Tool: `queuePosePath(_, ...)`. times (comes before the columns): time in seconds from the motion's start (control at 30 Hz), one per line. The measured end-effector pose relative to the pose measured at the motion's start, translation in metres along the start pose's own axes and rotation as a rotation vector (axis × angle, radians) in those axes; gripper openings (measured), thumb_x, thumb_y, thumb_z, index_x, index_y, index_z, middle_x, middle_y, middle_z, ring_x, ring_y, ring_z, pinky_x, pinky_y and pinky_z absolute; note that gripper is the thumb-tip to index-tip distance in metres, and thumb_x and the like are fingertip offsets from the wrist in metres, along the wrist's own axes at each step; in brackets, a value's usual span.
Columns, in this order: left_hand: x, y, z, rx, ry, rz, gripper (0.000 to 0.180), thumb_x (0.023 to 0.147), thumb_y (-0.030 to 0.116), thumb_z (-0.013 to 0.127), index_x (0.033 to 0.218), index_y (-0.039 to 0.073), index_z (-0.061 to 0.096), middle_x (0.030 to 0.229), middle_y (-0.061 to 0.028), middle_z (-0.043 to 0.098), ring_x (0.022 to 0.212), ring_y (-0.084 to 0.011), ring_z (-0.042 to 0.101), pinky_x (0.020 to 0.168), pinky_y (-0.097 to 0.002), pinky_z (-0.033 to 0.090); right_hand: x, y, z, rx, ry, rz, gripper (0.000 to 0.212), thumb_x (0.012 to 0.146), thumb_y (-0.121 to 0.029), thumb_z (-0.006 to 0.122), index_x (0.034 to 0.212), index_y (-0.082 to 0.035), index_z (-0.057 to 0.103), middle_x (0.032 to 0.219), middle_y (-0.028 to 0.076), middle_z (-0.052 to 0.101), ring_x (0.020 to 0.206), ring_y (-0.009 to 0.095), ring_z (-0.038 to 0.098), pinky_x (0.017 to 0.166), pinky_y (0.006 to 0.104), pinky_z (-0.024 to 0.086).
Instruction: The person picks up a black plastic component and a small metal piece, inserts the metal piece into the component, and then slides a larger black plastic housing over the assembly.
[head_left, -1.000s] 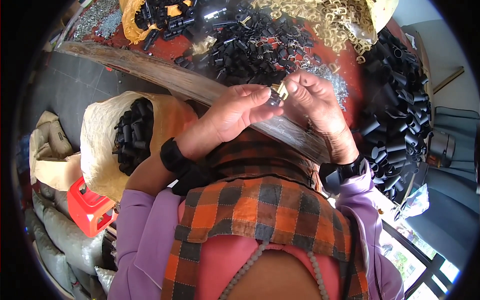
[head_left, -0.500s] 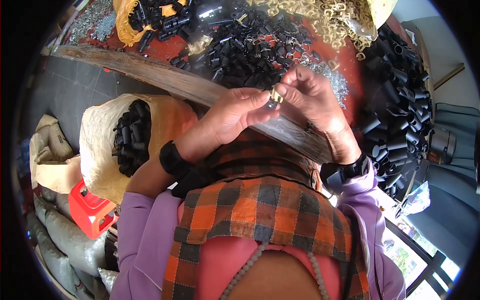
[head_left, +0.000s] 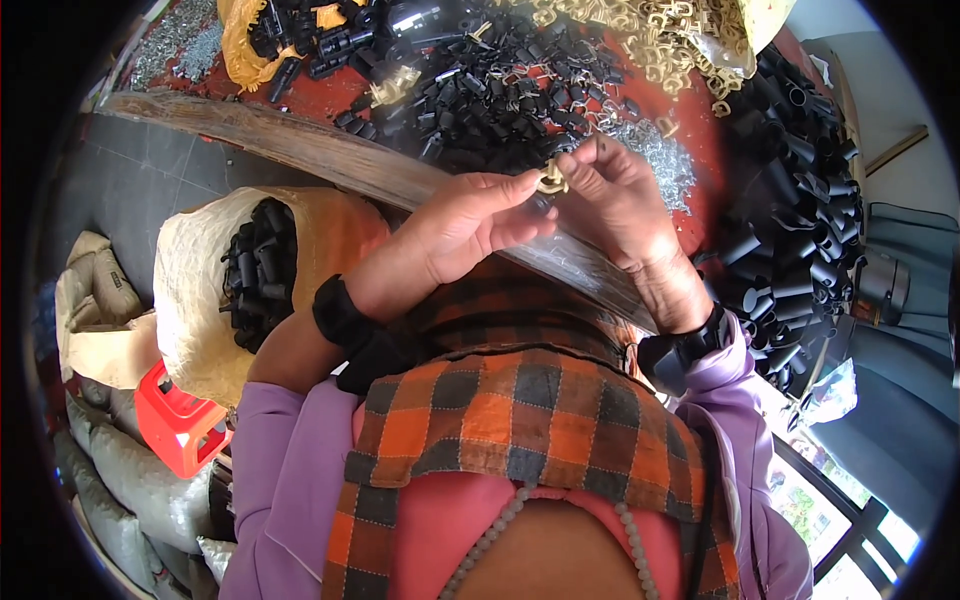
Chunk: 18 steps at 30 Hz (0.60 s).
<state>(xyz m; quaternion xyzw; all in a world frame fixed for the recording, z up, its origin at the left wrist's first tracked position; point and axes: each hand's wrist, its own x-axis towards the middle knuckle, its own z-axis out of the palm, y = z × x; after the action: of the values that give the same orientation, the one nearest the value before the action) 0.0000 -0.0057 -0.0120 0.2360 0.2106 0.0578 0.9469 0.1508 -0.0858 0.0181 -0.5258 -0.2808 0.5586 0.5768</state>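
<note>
L hand (head_left: 475, 220) & R hand (head_left: 622, 205), half-curled, pinch gold-coloured pc (head_left: 552, 179) btwn them — exact grip unclear.

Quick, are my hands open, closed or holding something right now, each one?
Left hand: closed, thumb and fingers pinching a small pale-gold curved piece, material unclear.
Right hand: closed, thumb and fingertip on the same piece.

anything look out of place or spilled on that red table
Slightly: a lone brassy piece lies apart from the brassy heap, by the silver bits, and a pale yellow clump sits beside the black parts. Both look like strays, since most parts are heaped by kind.
</note>
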Motion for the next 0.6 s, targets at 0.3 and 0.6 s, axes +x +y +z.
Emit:
queuePosePath(0.3, 0.0007, 0.0015, -0.0008, -0.081, -0.032, 0.003, 0.029, 0.086, 0.026, 0.045, 0.099, 0.001, 0.053, 0.087, -0.0114, 0.059, 0.078, -0.0173, 0.059, 0.065, -0.0208, 0.05, 0.0009, -0.003, 0.0046, 0.073, 0.008, -0.053, 0.013, 0.08, -0.013, 0.056, 0.078, -0.002, 0.048, 0.066, 0.004, 0.055, 0.054, 0.01, 0.055, 0.046, 0.0192, 0.043)
queuePosePath(0.6, -0.0002, 0.0003, -0.0006, -0.117, -0.046, 0.069, 0.028, 0.086, 0.025, 0.044, 0.099, 0.002, 0.053, 0.089, -0.012, 0.059, 0.079, -0.0174, 0.059, 0.066, -0.0215, 0.05, -0.0025, 0.0006, 0.0067, -0.176, 0.034, -0.142, 0.014, 0.081, -0.012, 0.055, 0.076, -0.003, 0.047, 0.064, 0.002, 0.056, 0.054, 0.007, 0.054, 0.046, 0.0184, 0.041)
